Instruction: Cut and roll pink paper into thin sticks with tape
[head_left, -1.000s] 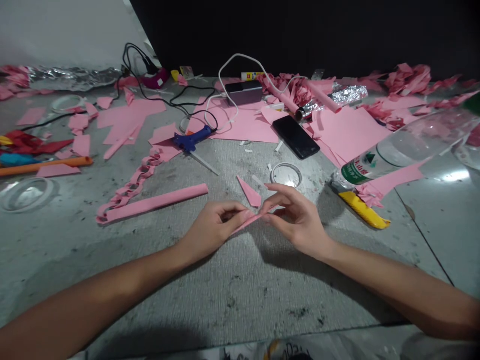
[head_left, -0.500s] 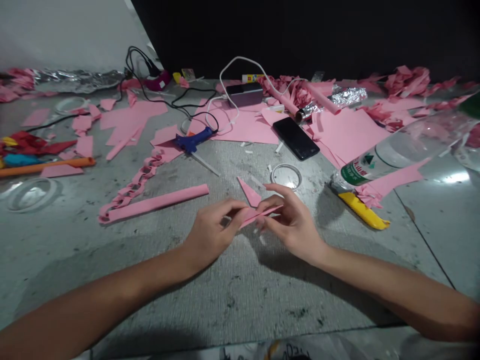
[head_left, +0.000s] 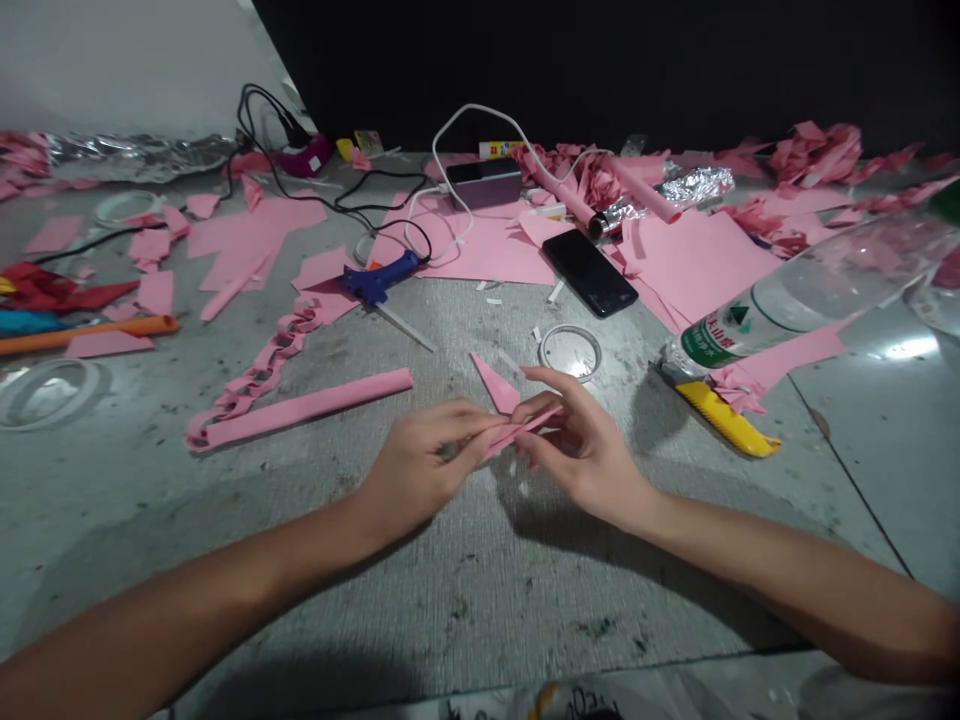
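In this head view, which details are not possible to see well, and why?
All in the head view:
Folded pink paper: full shape, hidden by the left hand and right hand.
Clear bottle: cap end, cut off by the right edge.
Orange tube: one end, cut off by the left edge.
Yellow-and-white tube: lettering, too small.

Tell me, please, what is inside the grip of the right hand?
The right hand pinches a piece of pink paper, which the left hand also holds. Parts covered by the hands cannot be seen, so its full shape is unclear.

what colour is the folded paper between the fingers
Pink folded paper, showing best in the head view.
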